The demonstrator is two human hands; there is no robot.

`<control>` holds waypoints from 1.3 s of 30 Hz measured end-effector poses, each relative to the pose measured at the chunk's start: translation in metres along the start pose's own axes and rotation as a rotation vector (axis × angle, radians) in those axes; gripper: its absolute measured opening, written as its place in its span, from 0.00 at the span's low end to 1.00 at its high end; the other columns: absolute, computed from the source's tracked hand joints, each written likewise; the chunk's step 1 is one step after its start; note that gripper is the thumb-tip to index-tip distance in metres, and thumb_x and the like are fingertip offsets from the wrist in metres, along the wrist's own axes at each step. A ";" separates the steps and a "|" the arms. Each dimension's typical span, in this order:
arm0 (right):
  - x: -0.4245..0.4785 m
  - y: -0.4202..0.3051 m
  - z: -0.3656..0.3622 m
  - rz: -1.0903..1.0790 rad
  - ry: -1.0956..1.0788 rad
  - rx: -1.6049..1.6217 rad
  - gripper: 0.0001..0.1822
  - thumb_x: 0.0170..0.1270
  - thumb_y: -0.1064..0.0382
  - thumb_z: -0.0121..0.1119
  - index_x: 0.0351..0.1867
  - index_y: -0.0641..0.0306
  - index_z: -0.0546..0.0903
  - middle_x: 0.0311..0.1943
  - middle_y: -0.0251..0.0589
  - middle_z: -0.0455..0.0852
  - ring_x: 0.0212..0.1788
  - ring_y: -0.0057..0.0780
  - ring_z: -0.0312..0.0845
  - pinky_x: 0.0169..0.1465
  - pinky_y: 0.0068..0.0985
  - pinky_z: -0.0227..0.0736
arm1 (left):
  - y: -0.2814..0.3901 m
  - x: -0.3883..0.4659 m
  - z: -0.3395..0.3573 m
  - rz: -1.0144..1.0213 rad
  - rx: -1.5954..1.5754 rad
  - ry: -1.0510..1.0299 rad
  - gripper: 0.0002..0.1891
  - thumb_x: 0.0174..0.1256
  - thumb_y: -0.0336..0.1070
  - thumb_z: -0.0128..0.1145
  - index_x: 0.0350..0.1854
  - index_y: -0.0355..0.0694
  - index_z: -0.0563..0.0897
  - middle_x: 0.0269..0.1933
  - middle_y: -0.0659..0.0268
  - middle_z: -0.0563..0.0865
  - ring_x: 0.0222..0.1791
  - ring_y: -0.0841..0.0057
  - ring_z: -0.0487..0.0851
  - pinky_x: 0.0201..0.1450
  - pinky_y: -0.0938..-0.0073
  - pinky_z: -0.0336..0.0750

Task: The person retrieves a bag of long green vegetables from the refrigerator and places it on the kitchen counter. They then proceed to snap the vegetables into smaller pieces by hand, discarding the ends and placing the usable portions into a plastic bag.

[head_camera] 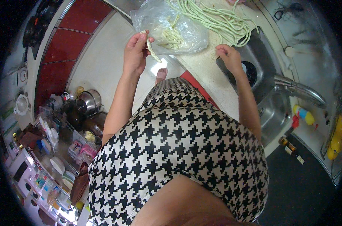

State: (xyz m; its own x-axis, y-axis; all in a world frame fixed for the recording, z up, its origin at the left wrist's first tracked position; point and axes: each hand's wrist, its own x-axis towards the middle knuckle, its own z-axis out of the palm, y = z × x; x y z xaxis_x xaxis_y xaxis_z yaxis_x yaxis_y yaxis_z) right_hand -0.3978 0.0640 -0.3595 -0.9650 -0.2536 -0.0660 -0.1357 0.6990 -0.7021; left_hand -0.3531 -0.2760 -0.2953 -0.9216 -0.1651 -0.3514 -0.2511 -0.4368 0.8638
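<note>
My left hand [137,50] is closed on a piece of long bean [154,53], pinched between thumb and fingers so that its lower end hangs free. Right of it, a clear plastic bag [196,42] lies at the counter's edge with a clump of pale long beans [172,38] in or on it. Many long green beans [216,21] lie in a loose bundle on the counter beyond. My right hand [230,56] is over the counter by the sink's edge, below the bundle, its fingers curled; whether something thin is between the fingertips cannot be told.
A double steel sink [268,56] with a faucet [301,89] is at the right. Small brown bottles [289,148] lie on the dark surface below it. Red cabinets [66,42] line the left, with a steel pot [89,101] and a cluttered rack nearby.
</note>
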 end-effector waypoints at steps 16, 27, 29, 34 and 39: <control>0.008 -0.128 -0.004 -0.098 -0.004 0.371 0.10 0.65 0.61 0.55 0.44 0.59 0.83 0.32 0.39 0.84 0.34 0.23 0.78 0.40 0.18 0.71 | 0.004 -0.009 0.025 0.272 0.149 0.083 0.12 0.66 0.36 0.56 0.48 0.35 0.77 0.38 0.60 0.85 0.29 0.84 0.76 0.32 0.82 0.70; 0.009 -0.159 0.028 -0.420 0.012 -0.246 0.08 0.60 0.58 0.59 0.31 0.59 0.79 0.28 0.39 0.83 0.31 0.37 0.79 0.34 0.31 0.73 | 0.013 -0.024 0.030 0.838 0.906 0.290 0.15 0.55 0.32 0.64 0.46 0.43 0.79 0.42 0.66 0.84 0.47 0.70 0.78 0.55 0.65 0.69; 0.011 -0.155 0.030 -0.500 0.086 -0.358 0.09 0.58 0.58 0.60 0.28 0.60 0.78 0.25 0.39 0.81 0.30 0.36 0.79 0.33 0.32 0.72 | 0.019 -0.035 0.037 1.003 1.304 0.148 0.17 0.50 0.34 0.65 0.45 0.46 0.80 0.43 0.68 0.82 0.51 0.67 0.75 0.62 0.53 0.60; 0.007 -0.161 0.031 -0.646 0.171 -0.311 0.08 0.56 0.59 0.61 0.26 0.57 0.76 0.24 0.36 0.80 0.29 0.33 0.78 0.30 0.31 0.72 | -0.003 -0.031 0.040 1.054 1.502 -0.015 0.13 0.44 0.37 0.67 0.36 0.52 0.84 0.36 0.74 0.80 0.46 0.70 0.76 0.63 0.45 0.55; 0.005 -0.159 0.028 -0.687 0.266 -0.256 0.07 0.54 0.60 0.62 0.26 0.56 0.75 0.23 0.33 0.79 0.28 0.33 0.77 0.29 0.30 0.71 | -0.007 -0.027 0.040 1.121 1.348 -0.033 0.09 0.48 0.37 0.67 0.33 0.50 0.83 0.30 0.73 0.79 0.40 0.72 0.76 0.60 0.50 0.58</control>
State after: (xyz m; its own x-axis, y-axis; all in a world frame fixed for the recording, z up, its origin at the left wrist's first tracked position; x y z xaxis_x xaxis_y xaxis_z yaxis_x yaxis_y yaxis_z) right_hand -0.3750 -0.0669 -0.2681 -0.6625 -0.5396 0.5195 -0.7390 0.5840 -0.3358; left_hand -0.3381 -0.2332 -0.2777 -0.8071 0.1773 0.5631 0.4206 0.8420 0.3378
